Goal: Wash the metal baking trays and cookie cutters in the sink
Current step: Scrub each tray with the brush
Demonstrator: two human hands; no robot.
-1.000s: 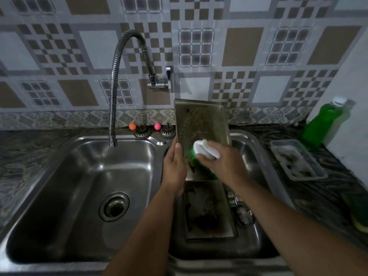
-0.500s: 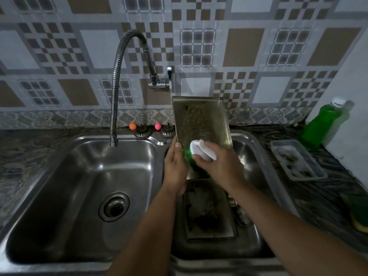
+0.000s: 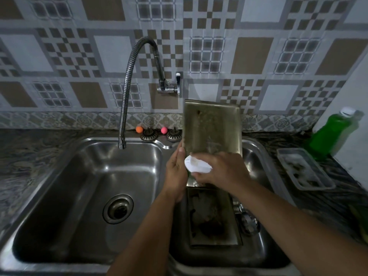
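Observation:
A metal baking tray [image 3: 212, 126] stands upright over the right sink basin, its dirty face toward me. My left hand [image 3: 176, 174] holds its lower left edge, thumb up along the rim. My right hand [image 3: 221, 170] grips a scrubber with a white handle [image 3: 196, 165] and presses it against the tray's lower part. A second dirty tray [image 3: 213, 218] lies flat in the right basin below. Metal cookie cutters [image 3: 248, 222] lie beside it, partly hidden by my right forearm.
The left sink basin [image 3: 59, 186] has a drain, and the flexible tap [image 3: 127, 92] hangs over it. A green soap bottle [image 3: 332, 132] and a clear plastic container [image 3: 304, 170] sit on the right counter. Two sink plugs [image 3: 161, 133] rest behind the sink.
The scrubber in my right hand slid down and left across the upright tray, toward my left hand. The tray stays upright in my left hand.

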